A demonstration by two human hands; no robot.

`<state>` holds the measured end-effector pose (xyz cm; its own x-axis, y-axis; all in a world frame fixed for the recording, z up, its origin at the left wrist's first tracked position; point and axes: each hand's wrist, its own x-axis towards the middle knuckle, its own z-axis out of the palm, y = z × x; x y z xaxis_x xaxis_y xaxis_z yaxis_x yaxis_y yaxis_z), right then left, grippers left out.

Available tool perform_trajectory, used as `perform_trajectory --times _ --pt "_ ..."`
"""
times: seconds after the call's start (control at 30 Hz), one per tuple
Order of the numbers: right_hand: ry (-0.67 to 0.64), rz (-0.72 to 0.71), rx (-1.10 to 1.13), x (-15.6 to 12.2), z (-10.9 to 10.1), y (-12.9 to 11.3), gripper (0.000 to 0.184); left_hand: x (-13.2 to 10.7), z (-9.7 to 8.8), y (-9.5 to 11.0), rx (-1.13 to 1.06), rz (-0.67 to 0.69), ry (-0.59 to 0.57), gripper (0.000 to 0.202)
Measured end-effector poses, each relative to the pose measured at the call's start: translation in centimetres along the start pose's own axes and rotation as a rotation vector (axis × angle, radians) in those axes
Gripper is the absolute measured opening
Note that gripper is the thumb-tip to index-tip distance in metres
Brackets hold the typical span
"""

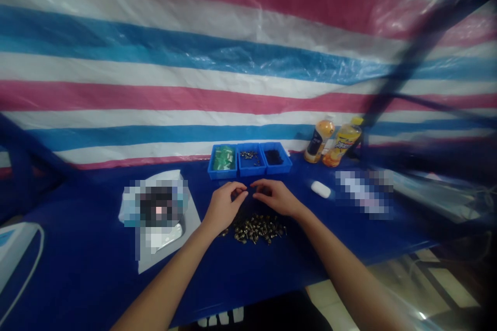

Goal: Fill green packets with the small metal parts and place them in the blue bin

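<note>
My left hand and my right hand face each other above the blue table, fingertips only a little apart. On each hand the thumb and fingers are curled towards a pinch. Anything between the fingertips is too small and dark to make out. Just below my hands lies a loose pile of small brass-coloured metal parts, with a few stray pieces by my left wrist. Beyond my fingers stand three blue bins in a row: one with green packets, one with small shiny metal pieces, one with dark small parts.
Two drink bottles, one with an orange label and one with a yellow cap, stand at the back right. A small white case lies nearer. Papers and a partly blurred bag sit left. A striped sheet hangs behind the table.
</note>
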<state>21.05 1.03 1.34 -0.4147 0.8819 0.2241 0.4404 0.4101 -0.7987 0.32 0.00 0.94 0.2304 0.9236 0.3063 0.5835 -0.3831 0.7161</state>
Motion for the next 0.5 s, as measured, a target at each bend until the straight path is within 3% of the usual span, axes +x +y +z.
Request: perform_trajectory --times 0.13,0.27,0.5 --pt "0.03 -0.097 0.007 0.1 0.8 -0.5 0.018 0.0 -0.2 0.5 -0.148 -0.07 -0.023 0.021" --pt "0.052 -0.104 0.003 0.1 0.9 -0.9 0.019 -0.1 0.0 0.5 -0.225 -0.104 -0.025 0.025" --pt "0.023 0.061 0.047 0.0 0.5 -0.8 0.017 -0.2 -0.3 1.2 -0.181 -0.11 0.051 0.028"
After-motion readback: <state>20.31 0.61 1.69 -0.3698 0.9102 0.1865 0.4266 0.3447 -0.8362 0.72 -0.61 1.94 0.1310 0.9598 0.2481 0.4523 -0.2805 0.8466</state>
